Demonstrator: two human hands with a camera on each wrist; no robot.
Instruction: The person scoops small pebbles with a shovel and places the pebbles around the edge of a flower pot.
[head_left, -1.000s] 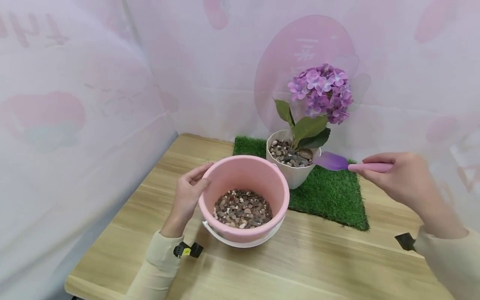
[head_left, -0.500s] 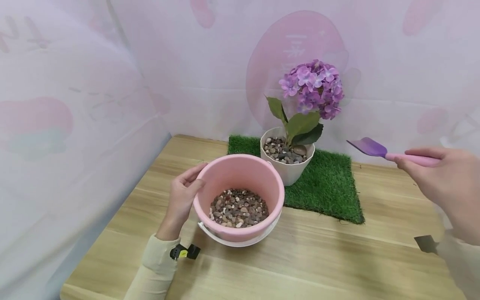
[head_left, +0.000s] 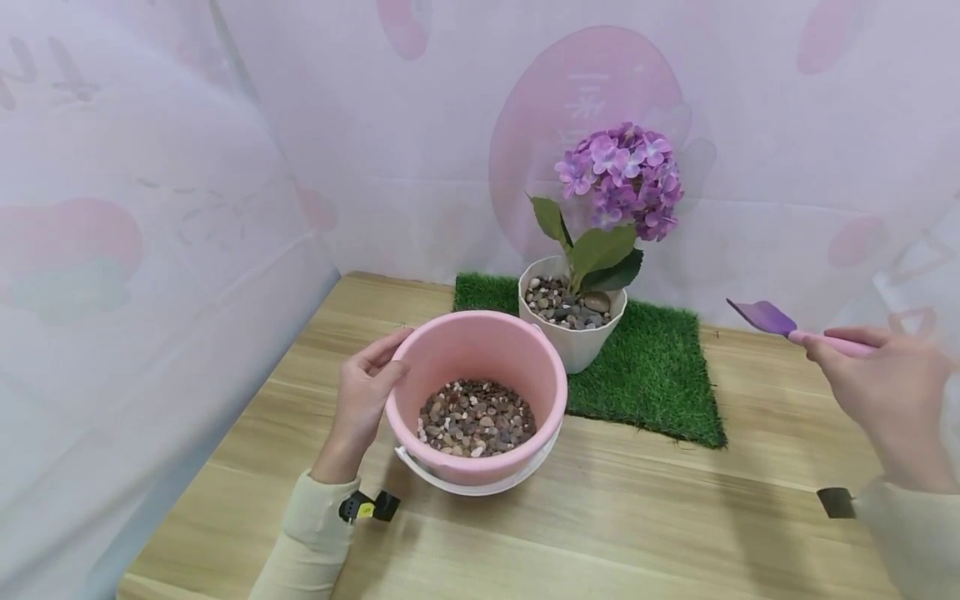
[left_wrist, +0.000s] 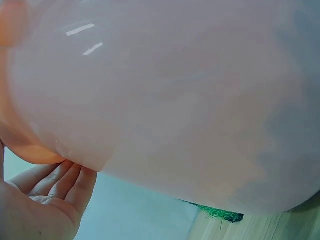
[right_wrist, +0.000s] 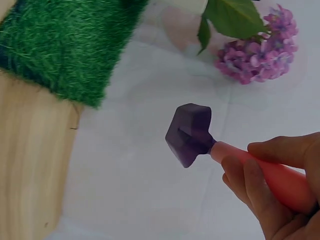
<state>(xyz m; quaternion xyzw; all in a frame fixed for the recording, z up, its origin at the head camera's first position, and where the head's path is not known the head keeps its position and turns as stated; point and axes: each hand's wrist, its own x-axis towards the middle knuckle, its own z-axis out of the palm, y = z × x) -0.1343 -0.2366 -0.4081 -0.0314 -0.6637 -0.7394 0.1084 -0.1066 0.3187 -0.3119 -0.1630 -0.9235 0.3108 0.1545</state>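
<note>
My left hand grips the left rim of a pink bucket, thumb inside the wall and fingers outside. Brown and white pebbles cover the bucket's bottom. In the left wrist view the bucket's side fills most of the picture. My right hand holds a small shovel by its pink handle, in the air at the right. Its purple blade bears no visible pebbles; the right wrist view shows the blade too. Behind the bucket stands a white flowerpot filled with pebbles.
A purple hydrangea with green leaves rises from the pot. Under the pot lies a green turf mat on the wooden table. The bucket's white handle hangs at its front. Printed fabric encloses the back and sides.
The right hand has drawn the shovel away from the flowerpot's rim to the right. The left hand keeps its grip on the bucket. The head view has shifted slightly.
</note>
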